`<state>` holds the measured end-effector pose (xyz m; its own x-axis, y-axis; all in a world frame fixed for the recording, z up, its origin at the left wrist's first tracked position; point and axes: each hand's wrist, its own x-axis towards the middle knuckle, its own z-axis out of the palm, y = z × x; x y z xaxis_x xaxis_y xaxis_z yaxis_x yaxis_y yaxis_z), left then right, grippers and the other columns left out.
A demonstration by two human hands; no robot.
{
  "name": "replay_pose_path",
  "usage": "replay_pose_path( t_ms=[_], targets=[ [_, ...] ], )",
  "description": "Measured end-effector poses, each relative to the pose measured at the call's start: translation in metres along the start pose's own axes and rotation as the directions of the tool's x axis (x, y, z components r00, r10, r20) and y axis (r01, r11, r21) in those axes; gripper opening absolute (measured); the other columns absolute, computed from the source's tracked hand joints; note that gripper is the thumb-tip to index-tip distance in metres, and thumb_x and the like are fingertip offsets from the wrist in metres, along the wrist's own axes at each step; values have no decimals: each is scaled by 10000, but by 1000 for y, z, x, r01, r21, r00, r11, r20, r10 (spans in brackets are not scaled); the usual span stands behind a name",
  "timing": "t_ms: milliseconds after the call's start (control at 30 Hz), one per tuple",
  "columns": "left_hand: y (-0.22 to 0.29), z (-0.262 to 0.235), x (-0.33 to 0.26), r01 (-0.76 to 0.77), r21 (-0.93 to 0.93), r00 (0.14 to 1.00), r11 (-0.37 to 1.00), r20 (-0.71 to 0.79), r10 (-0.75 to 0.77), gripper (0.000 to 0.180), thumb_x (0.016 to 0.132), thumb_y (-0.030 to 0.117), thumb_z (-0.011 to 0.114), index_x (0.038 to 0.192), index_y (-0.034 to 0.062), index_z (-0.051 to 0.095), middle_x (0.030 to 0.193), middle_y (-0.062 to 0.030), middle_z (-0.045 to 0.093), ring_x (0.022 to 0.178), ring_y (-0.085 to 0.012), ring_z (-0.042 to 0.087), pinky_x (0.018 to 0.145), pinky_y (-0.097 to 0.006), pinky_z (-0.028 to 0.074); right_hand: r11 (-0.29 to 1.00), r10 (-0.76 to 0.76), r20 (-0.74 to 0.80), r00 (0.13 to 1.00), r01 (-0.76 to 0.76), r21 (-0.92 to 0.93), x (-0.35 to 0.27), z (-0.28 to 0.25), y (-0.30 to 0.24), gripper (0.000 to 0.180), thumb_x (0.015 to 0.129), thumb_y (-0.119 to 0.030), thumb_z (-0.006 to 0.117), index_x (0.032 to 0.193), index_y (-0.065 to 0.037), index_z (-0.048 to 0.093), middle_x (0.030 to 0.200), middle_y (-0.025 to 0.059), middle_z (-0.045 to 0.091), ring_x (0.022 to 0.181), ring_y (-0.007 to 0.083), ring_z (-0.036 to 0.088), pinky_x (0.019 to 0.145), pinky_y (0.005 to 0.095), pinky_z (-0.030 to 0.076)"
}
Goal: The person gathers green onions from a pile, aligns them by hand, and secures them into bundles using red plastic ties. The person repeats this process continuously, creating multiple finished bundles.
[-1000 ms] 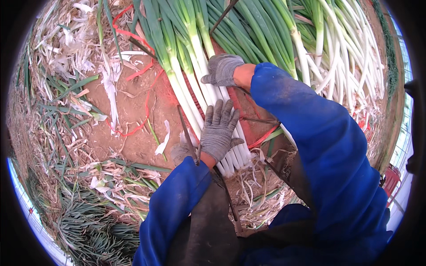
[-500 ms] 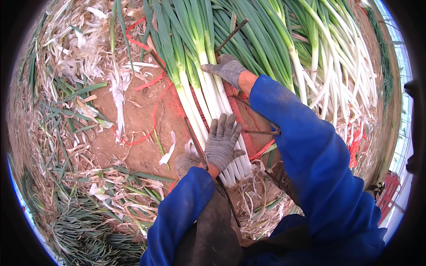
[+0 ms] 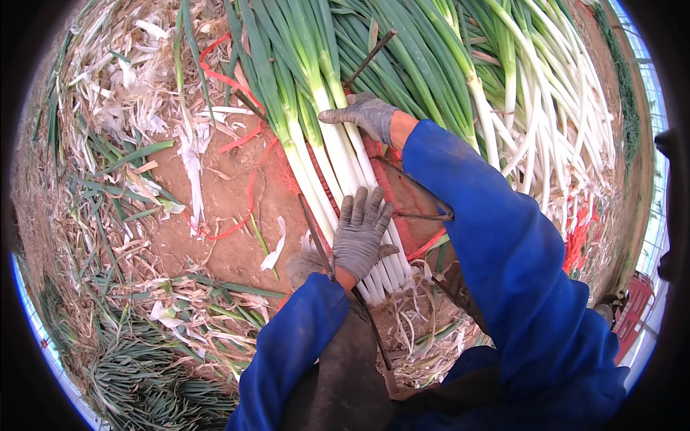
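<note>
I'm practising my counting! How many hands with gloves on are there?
2. The left hand lies on the white stalks near their root ends; the right hand is on them farther up, nearer the green leaves. No others show.

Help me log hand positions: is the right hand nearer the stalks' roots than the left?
No, the left hand is close to the roots, the right hand farther up, by the green leaves.

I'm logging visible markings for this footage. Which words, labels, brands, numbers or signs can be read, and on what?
None: no text is legible on the gloved left hand, gloved right hand, long green onions or blue sleeves.
The red slatted object is too small to check.
</note>
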<state>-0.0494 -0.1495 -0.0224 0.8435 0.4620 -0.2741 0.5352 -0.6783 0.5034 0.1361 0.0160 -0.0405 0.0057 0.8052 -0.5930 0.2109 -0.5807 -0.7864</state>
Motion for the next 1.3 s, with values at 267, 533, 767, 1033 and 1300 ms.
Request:
replay_pose_path(
  t_ms=[267,533,767,1033,1300],
  targets=[
    [-5,-5,-5,-7,-17,999,1000,38,8,928,734,641,622,1491,204,310,1583,-79,162,1460,-377,49,1174,-552,27,997,1,-163,987,-14,-79,-20,14,-14,663,681,-492,829,1042,37,659,930,154,686,818,248,649,769,354,512],
    [2,-2,-5,14,26,999,1000,44,-16,894,737,644,625,1460,184,371,1583,-103,153,1455,-399,47,1146,-596,7,980,-88,19,996,83,181,-3,16,12,582,769,-425,774,1099,35,643,975,152,696,855,216,675,820,321,532],
    [-1,15,-18,74,63,997,995,-9,-74,848,703,659,636,1373,159,489,1576,-111,181,1451,-407,51,1122,-638,-15,996,-37,30,999,35,76,-13,33,5,762,704,-558,784,1096,77,634,1041,201,672,928,274,654,860,337,495],
    [2,16,-13,54,53,995,997,-83,-50,776,712,539,694,1344,128,509,1559,-125,222,1444,-416,95,1134,-618,24,874,-304,-90,948,240,-421,-34,2,3,514,876,-484,599,938,21,677,853,177,684,796,274,655,752,371,502],
    [-8,14,-27,87,68,988,994,-134,-77,684,728,421,732,1312,120,542,1539,-129,256,1427,-403,159,1137,-608,64,922,214,25,977,-193,-334,-220,-32,45,389,963,-358,487,829,-11,600,657,86,629,604,196,611,614,354,507]
  ],
)
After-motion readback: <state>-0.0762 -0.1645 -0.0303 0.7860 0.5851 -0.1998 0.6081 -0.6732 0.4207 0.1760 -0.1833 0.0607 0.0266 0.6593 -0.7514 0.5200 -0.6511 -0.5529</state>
